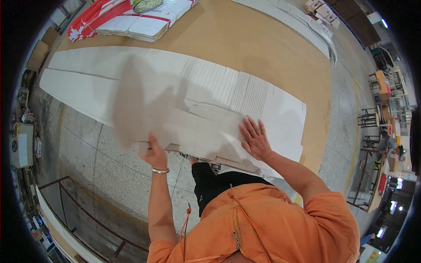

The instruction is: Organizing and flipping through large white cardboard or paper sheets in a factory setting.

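Note:
Overlapping white paper sheets (280, 118) lie fanned out across the tan tabletop, their edges showing as close parallel lines in the middle. At the near left edge, my left hand (153, 153), with a silver bangle on the wrist, is pinched on one sheet of paper (136, 105). That sheet is raised and smeared by motion. My right hand (256, 141) rests flat on the fanned sheets, fingers spread, holding nothing.
Stacks of bundled white paper (136, 27) with red wrapping (90, 19) stand at the far left of the table (245, 48). More flat sheets (289, 19) lie along the far right edge. A metal railing (87, 204) is at the lower left.

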A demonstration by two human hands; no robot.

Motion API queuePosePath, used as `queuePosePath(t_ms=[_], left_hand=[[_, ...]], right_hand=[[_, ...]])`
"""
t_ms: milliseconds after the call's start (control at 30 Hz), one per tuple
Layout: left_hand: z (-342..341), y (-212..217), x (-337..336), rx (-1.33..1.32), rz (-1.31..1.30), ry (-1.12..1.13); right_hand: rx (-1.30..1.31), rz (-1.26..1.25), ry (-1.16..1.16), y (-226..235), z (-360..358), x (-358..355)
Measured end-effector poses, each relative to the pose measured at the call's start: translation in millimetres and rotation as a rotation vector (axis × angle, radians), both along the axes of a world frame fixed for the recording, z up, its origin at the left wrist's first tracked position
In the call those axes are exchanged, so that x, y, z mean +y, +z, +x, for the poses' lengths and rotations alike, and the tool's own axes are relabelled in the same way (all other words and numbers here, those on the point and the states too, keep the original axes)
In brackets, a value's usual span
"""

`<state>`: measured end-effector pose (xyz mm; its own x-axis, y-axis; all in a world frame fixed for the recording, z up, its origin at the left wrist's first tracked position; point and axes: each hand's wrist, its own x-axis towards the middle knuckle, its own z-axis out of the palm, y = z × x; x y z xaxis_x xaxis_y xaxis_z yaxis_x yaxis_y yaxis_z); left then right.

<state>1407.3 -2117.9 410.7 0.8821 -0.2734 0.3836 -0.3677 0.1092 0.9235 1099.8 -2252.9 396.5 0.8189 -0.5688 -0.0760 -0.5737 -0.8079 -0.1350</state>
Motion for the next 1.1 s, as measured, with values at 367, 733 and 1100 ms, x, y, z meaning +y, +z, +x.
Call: queuePosePath(t_ms=[367, 733, 1100], left_hand=[[41.1, -18.1, -14.2, 0.392, 0.463, 0.007], [65.3, -39.7, 6.7, 0.785, 0.056, -0.113], [70.3, -31.2, 6.9, 1.178, -0.154, -0.350]], right_hand=[[0.015, 0.006, -0.020, -1.2, -9.0, -1.0], [0.015, 0.025, -0.006, 3.0, -9.1, 2.4], [-0.002, 0.032, -0.020, -2.2, -23.7, 2.2]])
